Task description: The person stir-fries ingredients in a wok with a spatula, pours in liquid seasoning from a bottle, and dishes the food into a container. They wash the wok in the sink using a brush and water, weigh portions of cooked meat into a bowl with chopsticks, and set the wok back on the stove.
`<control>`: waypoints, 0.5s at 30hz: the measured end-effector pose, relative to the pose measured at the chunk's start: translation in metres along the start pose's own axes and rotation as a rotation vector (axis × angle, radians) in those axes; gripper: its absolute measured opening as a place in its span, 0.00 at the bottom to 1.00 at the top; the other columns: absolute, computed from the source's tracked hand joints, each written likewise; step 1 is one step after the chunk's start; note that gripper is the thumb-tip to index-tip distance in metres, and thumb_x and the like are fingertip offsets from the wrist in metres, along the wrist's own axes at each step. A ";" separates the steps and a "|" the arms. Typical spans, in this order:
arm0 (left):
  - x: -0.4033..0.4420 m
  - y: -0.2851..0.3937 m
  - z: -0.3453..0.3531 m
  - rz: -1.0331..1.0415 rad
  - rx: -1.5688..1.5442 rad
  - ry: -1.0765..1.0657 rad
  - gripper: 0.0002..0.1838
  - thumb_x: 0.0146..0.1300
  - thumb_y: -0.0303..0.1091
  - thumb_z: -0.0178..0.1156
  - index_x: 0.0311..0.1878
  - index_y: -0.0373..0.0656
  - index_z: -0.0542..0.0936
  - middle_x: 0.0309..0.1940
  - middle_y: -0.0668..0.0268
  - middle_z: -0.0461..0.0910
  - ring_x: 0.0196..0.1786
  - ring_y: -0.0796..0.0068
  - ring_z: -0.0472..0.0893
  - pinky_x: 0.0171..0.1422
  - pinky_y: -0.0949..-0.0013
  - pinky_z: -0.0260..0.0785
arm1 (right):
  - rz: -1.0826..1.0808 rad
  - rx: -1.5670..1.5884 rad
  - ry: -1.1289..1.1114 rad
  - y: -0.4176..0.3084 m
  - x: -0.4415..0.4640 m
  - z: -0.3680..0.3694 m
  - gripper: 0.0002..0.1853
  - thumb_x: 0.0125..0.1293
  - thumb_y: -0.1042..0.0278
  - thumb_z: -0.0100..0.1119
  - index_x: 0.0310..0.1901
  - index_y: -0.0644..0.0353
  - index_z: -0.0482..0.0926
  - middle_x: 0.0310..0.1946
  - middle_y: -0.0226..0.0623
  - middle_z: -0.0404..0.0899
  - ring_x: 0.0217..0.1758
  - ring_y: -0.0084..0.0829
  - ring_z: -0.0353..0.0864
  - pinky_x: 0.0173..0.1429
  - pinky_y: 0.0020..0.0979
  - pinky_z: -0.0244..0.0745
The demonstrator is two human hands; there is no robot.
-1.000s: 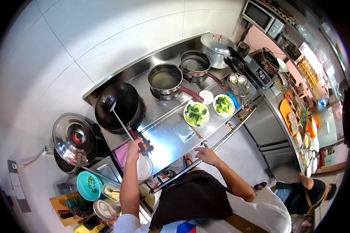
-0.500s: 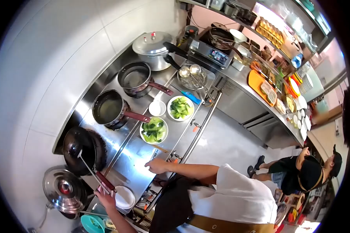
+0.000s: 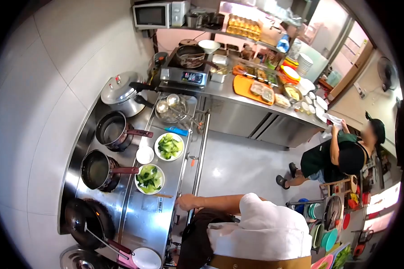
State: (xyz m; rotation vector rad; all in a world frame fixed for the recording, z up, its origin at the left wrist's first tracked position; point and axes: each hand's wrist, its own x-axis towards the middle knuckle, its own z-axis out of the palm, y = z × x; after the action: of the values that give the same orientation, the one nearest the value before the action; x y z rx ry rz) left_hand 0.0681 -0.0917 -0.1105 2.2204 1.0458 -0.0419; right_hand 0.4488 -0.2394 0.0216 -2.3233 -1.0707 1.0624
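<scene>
The right hand is at the front edge of the surface, beside the metal rail. Its fingers look loosely curled, but whether they grip anything is too unclear to say. The left hand lies outside the frame, so what it does cannot be judged.

Nearest the right hand are the wooden chopsticks and the flat square scale. Both lie inward from that hand, picture-left over the surface. The chopsticks' long axis runs roughly in line with the forearm, their nearer ends pointing at the hand and just beside it, apparently without contact. The scale sits alongside them, its display side turned toward the hand. Of the two hands, only the right shows near them.

Beyond the chopsticks stands a bowl of greens, with a small white bowl and a second bowl of greens past it. Farther in, two saucepans have their handles directed toward the front edge. The wok is well apart from the right hand, a long metal utensil slanting out of it. Far across the room, another person holds something white.
</scene>
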 end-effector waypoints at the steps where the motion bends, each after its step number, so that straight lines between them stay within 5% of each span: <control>1: -0.002 -0.006 0.004 0.057 0.091 0.030 0.11 0.55 0.30 0.68 0.38 0.34 0.81 0.36 0.48 0.82 0.42 0.47 0.82 0.48 0.55 0.74 | 0.000 0.033 0.021 -0.007 -0.014 -0.002 0.24 0.59 0.67 0.50 0.58 0.51 0.80 0.40 0.54 0.84 0.49 0.56 0.83 0.55 0.52 0.78; 4: 0.019 -0.024 0.007 0.055 -0.087 -0.295 0.16 0.52 0.34 0.70 0.40 0.34 0.80 0.38 0.48 0.84 0.45 0.42 0.83 0.49 0.51 0.74 | 0.081 0.071 0.049 -0.037 -0.052 -0.008 0.18 0.59 0.68 0.50 0.49 0.59 0.83 0.42 0.58 0.84 0.48 0.58 0.84 0.53 0.52 0.79; 8: 0.016 -0.038 0.016 0.184 0.230 -0.200 0.12 0.59 0.38 0.63 0.39 0.39 0.82 0.39 0.51 0.85 0.45 0.45 0.84 0.49 0.49 0.77 | 0.116 0.016 0.106 -0.037 -0.063 0.027 0.15 0.62 0.60 0.52 0.43 0.59 0.81 0.37 0.55 0.83 0.45 0.57 0.83 0.53 0.51 0.78; 11: 0.020 -0.024 0.008 -0.073 0.489 -0.393 0.13 0.60 0.41 0.61 0.40 0.42 0.83 0.41 0.52 0.86 0.46 0.49 0.86 0.50 0.48 0.79 | 0.177 -0.006 0.181 -0.044 -0.083 0.051 0.18 0.65 0.50 0.55 0.39 0.58 0.82 0.33 0.50 0.84 0.44 0.56 0.83 0.54 0.49 0.77; 14: 0.017 -0.024 0.018 -0.031 0.477 -0.417 0.14 0.61 0.44 0.60 0.41 0.44 0.83 0.41 0.53 0.86 0.46 0.50 0.87 0.48 0.46 0.79 | 0.172 -0.043 0.023 -0.064 -0.108 0.030 0.16 0.57 0.66 0.55 0.45 0.62 0.82 0.40 0.53 0.84 0.48 0.56 0.84 0.51 0.51 0.78; 15: 0.016 -0.027 0.015 0.055 0.510 -0.417 0.15 0.62 0.45 0.58 0.38 0.43 0.85 0.39 0.52 0.86 0.46 0.49 0.87 0.48 0.45 0.79 | 0.131 -0.060 0.052 -0.045 -0.098 0.043 0.16 0.58 0.65 0.55 0.46 0.62 0.82 0.44 0.53 0.83 0.51 0.55 0.83 0.54 0.50 0.77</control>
State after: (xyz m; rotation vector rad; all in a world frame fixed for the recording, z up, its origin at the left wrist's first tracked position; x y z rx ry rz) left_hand 0.0640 -0.0776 -0.1423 2.5251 0.7979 -0.7899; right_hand 0.3519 -0.2843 0.0671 -2.4846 -0.9543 1.0232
